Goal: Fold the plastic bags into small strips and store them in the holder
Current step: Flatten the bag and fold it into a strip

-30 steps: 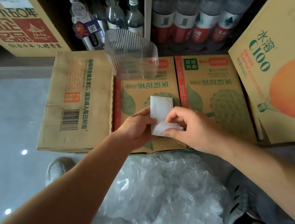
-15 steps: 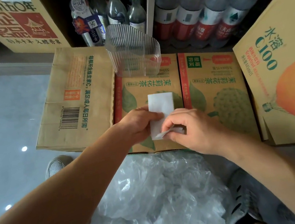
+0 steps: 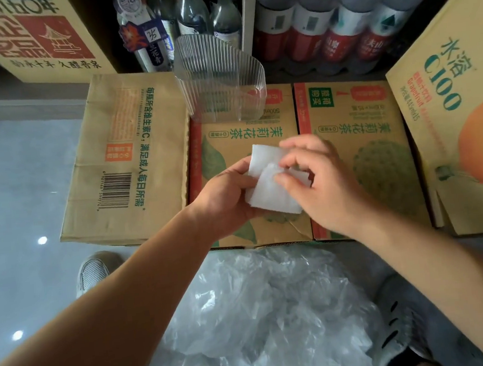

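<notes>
Your left hand (image 3: 230, 197) pinched the folded plastic bag (image 3: 271, 190); your right hand (image 3: 332, 183) pinched its 3 o'clock edge. Both grips needed a flat, tight crease before the clear holder (image 3: 222, 82) at 12 o'clock.

Open run over cartons (image 3: 248, 137) to holder (image 3: 220, 82); bottles (image 3: 323, 29) behind; tilted box (image 3: 447, 112) right.

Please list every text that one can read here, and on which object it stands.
"水溶 C100", "Grapefruit": right carton
"茉莉花茶", upside down: centre carton, centre-right carton
"每瓶所含维生素C,满足成人每日所需": left carton
Barcode digits, bottle labels, rear-left box print: too small or blurred.
</notes>
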Action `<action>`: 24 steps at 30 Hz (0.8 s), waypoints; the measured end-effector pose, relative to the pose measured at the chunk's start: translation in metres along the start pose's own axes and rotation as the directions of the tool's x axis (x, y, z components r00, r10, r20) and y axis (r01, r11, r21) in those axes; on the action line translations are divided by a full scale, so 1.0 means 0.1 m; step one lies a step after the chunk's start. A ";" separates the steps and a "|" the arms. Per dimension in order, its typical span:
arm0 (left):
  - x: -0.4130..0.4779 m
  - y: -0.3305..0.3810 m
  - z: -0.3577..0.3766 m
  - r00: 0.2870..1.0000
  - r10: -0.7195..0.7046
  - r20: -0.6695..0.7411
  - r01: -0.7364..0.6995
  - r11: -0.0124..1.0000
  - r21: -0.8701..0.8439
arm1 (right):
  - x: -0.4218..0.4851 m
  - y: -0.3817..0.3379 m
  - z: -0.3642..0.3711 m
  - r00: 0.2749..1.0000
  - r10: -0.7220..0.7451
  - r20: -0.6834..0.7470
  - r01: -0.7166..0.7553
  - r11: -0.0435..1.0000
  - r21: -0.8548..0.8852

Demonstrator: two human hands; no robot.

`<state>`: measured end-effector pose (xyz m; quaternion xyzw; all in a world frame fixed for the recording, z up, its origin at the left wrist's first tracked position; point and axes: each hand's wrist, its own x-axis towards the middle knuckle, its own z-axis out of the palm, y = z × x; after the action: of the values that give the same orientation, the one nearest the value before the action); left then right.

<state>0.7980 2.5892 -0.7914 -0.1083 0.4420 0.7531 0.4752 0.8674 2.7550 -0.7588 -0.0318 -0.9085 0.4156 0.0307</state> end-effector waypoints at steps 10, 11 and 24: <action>-0.07 -0.06 0.04 0.994 -0.109 0.023 0.105 0.986 0.130 | 0.19 0.14 -0.09 0.979 0.190 0.076 -0.200 0.966 0.164; -0.08 -0.07 0.05 0.992 -0.121 0.022 0.117 0.985 0.126 | 0.19 0.16 -0.09 0.976 0.200 0.080 -0.211 0.964 0.163; -0.03 -0.18 0.05 0.995 -0.010 -0.102 0.039 0.957 0.288 | 0.15 0.29 -0.01 0.932 0.358 -0.057 -0.323 0.891 0.319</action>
<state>0.8152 2.5943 -0.7964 -0.0801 0.5692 0.6679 0.4728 0.8536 2.7756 -0.7800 -0.2091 -0.8104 0.5471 0.0137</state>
